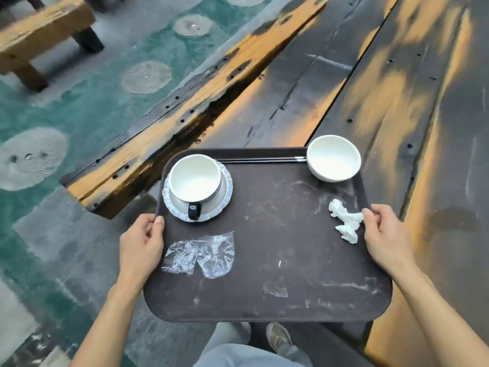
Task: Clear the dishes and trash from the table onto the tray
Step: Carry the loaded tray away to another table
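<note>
A dark brown tray (pixel 277 260) is held in front of me, over the near end of the table. My left hand (pixel 141 245) grips its left rim and my right hand (pixel 387 234) grips its right rim. On the tray a white cup (pixel 195 178) with a dark handle stands on a pale blue saucer (pixel 226 193) at the far left. A white bowl (pixel 334 158) sits at the far right corner. Black chopsticks (pixel 260 160) lie along the far rim between them. A crumpled white napkin (pixel 345 221) lies by my right thumb. Clear plastic wrappers (pixel 201 254) lie near my left hand.
A dark, worn wooden table (pixel 397 88) stretches ahead and to the right. A long wooden bench (pixel 158 133) runs along its left side. Another wooden bench (pixel 45 30) stands at the far left on the green patterned floor (pixel 92 102). My shoe (pixel 279 336) shows below the tray.
</note>
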Tool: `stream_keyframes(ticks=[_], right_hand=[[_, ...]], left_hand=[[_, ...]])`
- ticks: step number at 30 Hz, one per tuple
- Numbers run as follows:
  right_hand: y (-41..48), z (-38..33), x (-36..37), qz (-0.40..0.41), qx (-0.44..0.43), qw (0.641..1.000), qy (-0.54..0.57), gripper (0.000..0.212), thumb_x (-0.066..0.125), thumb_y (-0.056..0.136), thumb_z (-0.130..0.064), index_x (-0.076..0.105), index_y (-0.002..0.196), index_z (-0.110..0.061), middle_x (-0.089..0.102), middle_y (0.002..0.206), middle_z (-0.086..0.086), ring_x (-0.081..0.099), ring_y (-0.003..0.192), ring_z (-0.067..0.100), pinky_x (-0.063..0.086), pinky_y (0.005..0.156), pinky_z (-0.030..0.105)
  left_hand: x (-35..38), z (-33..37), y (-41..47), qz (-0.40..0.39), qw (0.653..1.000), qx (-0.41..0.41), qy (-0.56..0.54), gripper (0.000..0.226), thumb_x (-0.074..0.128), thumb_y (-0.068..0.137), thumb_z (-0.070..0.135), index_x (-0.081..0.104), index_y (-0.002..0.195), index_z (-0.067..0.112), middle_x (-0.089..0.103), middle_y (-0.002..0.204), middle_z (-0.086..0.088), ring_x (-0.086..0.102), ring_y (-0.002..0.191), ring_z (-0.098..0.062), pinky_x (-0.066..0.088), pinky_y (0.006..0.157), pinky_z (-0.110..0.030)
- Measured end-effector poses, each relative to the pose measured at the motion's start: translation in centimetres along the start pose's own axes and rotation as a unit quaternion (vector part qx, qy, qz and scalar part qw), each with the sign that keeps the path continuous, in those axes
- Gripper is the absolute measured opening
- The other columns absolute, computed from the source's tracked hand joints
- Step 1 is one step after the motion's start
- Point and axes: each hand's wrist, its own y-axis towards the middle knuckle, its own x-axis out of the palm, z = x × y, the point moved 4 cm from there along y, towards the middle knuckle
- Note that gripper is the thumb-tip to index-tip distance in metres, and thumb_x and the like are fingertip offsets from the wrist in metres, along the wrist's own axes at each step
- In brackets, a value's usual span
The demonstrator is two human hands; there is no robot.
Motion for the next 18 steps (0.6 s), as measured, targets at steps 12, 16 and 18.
stream_keyframes(ticks=[12,16,18], right_hand=[[-0.8,-7.4,1.5,-0.132,-0.217,0.967,-0.013,0.028,0.046,0.102,-0.028,0.058,0.114,-0.007,0.062,0.077,0.001,0.051,0.085,0.026,0.032,0.075,0.032],[-2.6,-9.3,3.3,-0.187,-0.281,0.941,-0.021,0.027,0.045,0.102,-0.028,0.059,0.111,-0.007,0.063,0.079,0.004,0.053,0.087,0.029,0.033,0.075,0.033],[-4.1,-10.2,4.1,-0.207,-0.306,0.929,-0.023,0.026,0.045,0.102,-0.027,0.059,0.109,-0.006,0.061,0.075,0.002,0.053,0.085,0.031,0.032,0.073,0.033]], left_hand=[[-8.1,-5.6,-19.1,0.204,0.966,-0.158,-0.019,0.018,0.059,0.097,0.032,0.067,0.087,0.019,0.069,0.066,-0.010,0.064,0.070,-0.032,0.049,0.074,-0.035],[-9.5,-6.6,-26.5,0.262,0.942,-0.207,-0.014,0.019,0.059,0.097,0.031,0.068,0.087,0.017,0.068,0.064,-0.007,0.060,0.068,-0.028,0.042,0.064,-0.026],[-10.3,-7.4,-29.8,0.288,0.929,-0.231,-0.002,0.020,0.058,0.097,0.032,0.067,0.087,0.017,0.067,0.063,-0.006,0.061,0.068,-0.030,0.043,0.067,-0.033]])
